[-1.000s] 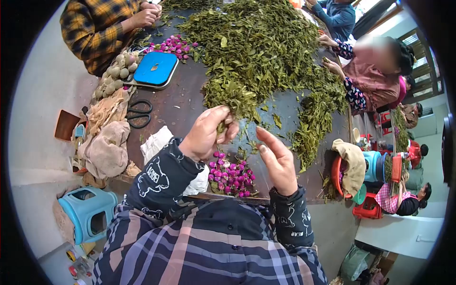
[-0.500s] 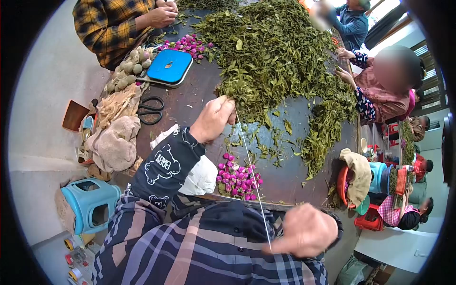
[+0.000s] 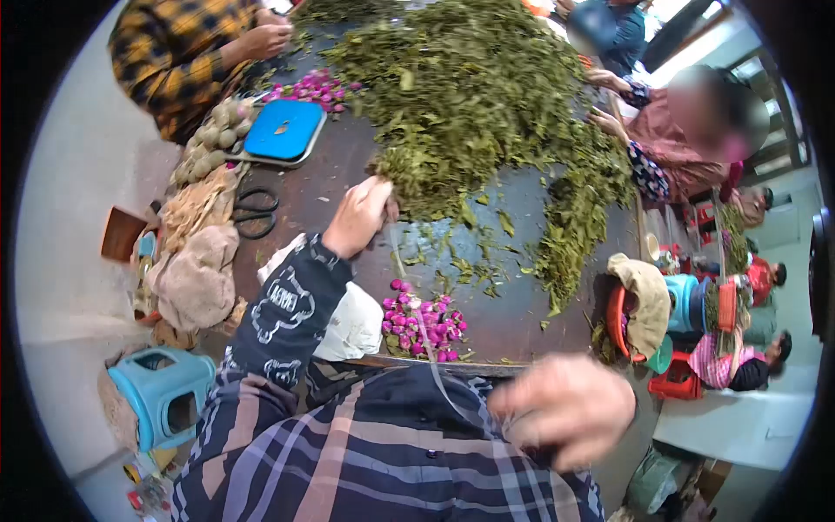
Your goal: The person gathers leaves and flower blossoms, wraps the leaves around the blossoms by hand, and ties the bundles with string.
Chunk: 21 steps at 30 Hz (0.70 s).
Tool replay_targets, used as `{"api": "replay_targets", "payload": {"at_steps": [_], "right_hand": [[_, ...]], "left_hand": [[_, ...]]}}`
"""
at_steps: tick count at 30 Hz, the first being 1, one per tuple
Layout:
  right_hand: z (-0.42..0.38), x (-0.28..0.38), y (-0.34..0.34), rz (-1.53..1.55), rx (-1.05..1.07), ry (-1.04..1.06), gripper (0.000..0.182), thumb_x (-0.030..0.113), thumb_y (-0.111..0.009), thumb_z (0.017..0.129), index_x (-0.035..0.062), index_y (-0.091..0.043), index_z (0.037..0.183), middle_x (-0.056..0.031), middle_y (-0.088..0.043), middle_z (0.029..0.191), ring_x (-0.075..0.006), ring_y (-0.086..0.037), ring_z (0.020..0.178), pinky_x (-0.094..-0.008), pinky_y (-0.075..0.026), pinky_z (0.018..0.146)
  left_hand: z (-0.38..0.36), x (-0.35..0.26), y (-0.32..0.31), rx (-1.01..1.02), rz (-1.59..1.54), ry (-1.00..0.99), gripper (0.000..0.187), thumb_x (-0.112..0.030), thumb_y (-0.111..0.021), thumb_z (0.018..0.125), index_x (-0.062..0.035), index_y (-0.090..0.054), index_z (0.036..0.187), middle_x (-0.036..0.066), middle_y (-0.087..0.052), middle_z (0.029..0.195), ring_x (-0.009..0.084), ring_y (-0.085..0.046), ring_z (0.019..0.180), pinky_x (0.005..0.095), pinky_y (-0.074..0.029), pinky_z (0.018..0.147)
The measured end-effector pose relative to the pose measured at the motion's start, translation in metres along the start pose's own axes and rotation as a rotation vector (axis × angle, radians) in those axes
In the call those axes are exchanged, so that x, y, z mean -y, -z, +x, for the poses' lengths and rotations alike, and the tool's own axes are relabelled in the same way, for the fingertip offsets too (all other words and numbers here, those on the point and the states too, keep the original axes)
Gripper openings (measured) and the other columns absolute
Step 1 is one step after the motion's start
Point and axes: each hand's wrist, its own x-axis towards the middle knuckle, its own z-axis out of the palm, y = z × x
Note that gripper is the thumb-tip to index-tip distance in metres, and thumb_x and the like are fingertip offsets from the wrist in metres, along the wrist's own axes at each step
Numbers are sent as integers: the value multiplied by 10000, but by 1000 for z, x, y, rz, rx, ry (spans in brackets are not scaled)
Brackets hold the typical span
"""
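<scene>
- White thread (image 3: 425, 335) sags over the magenta buds (image 3: 400, 324); gentle, even tension would prevent snagging.
- Beyond the buds, my left hand (image 3: 355, 219) pinches it, fingers together, beside leaves (image 3: 470, 96).
- Nearer than the buds, my right hand (image 3: 570, 407) blurs; can't tell its grip.
- Dark counter (image 3: 513, 331) around buds; pale wall (image 3: 74, 244) far left.

Leaves (image 3: 461, 96) are heaped across the middle of the desk (image 3: 348, 196). Left of them, scissors (image 3: 255, 212) are placed before a scale (image 3: 283, 130). Flower buds (image 3: 422, 324) are located at the near edge, right of a white cloth (image 3: 352, 324).
</scene>
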Motion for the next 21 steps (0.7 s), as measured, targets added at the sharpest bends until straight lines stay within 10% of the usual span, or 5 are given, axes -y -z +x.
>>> {"api": "replay_targets", "payload": {"at_steps": [2,5,8,17,21], "right_hand": [[-7,-22,14,-58,-109,-314,289,49,-486,937,-32,-654,1159,-234,-603,1261,-305,-611,1048,-369,-512,857],[-4,-87,-18,277,-683,-746,380,75,-551,925,-17,-606,1289,-93,-658,1224,-135,-631,944,-212,-493,768],[-8,-159,-52,380,-829,-681,377,102,-588,907,-51,-596,1252,-125,-681,1132,-134,-641,864,-222,-505,722],[9,-146,-32,631,-409,-813,115,84,-605,890,-25,-639,901,-120,-681,933,-178,-631,742,-263,-511,639],[11,-122,-24,-446,-419,-514,136,83,-576,878,28,-611,758,-90,-666,792,-208,-584,623,-286,-474,579]], "left_hand": [[-11,-18,-11,54,-107,2,405,-319,-430,1011,-12,-580,796,88,-621,710,227,-535,636,333,-438,640],[-28,-35,-25,71,-26,-90,407,-327,-455,1026,-18,-578,790,76,-604,689,210,-502,600,328,-427,609],[-40,-44,-45,21,94,-130,411,-328,-479,1027,-25,-572,766,68,-578,650,199,-463,556,327,-410,567],[-35,-48,-51,-17,241,-277,432,-317,-510,1022,-23,-555,710,58,-495,560,196,-380,488,342,-357,490],[-30,-47,-45,0,254,-228,447,-322,-506,1023,-14,-556,702,65,-501,564,197,-388,494,350,-357,492]]}}
